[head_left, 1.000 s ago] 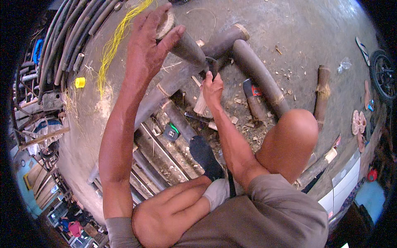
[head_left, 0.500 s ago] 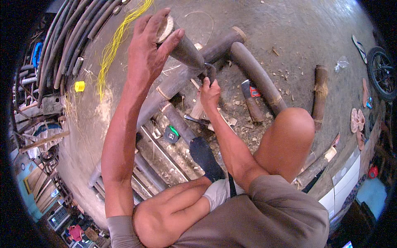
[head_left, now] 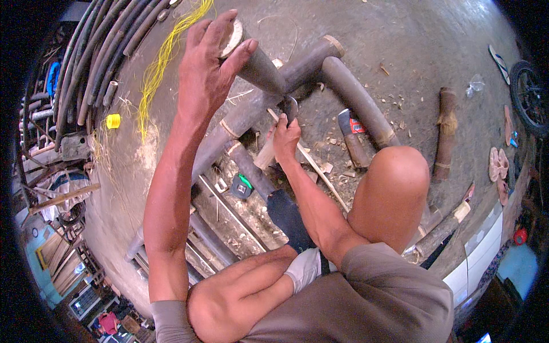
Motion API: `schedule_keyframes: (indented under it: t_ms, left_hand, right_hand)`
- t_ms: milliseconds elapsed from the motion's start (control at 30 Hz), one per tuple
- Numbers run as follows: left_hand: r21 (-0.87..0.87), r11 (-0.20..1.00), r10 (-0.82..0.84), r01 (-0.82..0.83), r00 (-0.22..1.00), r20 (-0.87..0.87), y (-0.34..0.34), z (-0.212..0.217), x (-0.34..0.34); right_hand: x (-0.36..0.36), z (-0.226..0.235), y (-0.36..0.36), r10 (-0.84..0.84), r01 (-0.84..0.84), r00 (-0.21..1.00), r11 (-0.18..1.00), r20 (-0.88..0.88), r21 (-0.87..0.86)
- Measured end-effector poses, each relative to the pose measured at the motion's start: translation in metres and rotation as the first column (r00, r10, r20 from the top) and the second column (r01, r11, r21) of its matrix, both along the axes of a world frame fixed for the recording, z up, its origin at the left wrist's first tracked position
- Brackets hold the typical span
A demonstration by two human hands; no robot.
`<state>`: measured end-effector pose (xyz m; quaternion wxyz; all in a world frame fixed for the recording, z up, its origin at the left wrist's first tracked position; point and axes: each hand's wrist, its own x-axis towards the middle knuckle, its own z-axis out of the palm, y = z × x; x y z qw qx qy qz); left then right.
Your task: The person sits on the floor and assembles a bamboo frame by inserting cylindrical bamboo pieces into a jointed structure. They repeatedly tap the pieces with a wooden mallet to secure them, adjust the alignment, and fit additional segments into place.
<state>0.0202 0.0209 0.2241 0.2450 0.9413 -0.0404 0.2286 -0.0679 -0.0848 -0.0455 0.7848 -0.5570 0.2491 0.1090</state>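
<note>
My left hand [head_left: 206, 66] grips the upper end of a short dark bamboo piece [head_left: 260, 68], its pale cut end [head_left: 233, 39] showing between thumb and fingers. The piece slants down to the right, its lower end by a thick bamboo pole [head_left: 247, 114] on the floor. Closed near that lower end, my right hand [head_left: 286, 139] holds a curved-blade knife [head_left: 292, 107]; its handle is hidden in my fingers. Beside my right forearm runs a thin pale strip [head_left: 323, 176]. A tape measure [head_left: 241, 187] lies by a bamboo length [head_left: 251, 170].
Wood chips litter the floor around a broad-bladed tool [head_left: 354, 139] and another bamboo pole [head_left: 360, 103]. A bamboo piece [head_left: 445, 131] lies to the right, near sandals [head_left: 498, 164]. Yellow cord [head_left: 161, 68] and stacked dark poles [head_left: 98, 60] are at far left.
My right hand has shifted slightly down and left, and the knife's blade has turned. The pale strip beside my forearm shows more now. My left hand keeps its hold on the bamboo piece.
</note>
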Motion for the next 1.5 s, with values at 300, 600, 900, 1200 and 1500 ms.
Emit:
schedule_keyframes:
  t_ms: [300,600,900,1200,1500]
  left_hand:
    - [0.037,0.999,-0.004,0.004,1.0,-0.025,0.0,0.001,0.001]
    - [-0.011,1.0,0.021,-0.022,0.996,-0.082,0.005,0.002,-0.005]
    - [-0.053,0.997,0.049,-0.055,0.994,-0.098,-0.003,0.017,-0.015]
    - [-0.063,0.989,0.13,-0.132,0.991,-0.035,-0.015,0.008,-0.012]
    - [-0.062,0.985,0.161,-0.159,0.987,0.023,-0.017,0.001,-0.008]
  right_hand:
    - [0.007,0.04,0.033,-0.22,0.342,0.921,0.853,-0.322,0.395]
    - [-0.011,0.046,0.015,-0.002,0.087,0.98,0.901,-0.198,0.424]
    - [0.018,0.048,-0.068,0.905,-0.21,0.424,0.084,-0.014,-0.974]
    - [0.096,0.05,-0.1,0.974,-0.016,0.016,-0.226,-0.227,-0.974]
    - [0.125,0.044,-0.128,0.934,0.108,-0.071,-0.341,-0.349,-0.934]
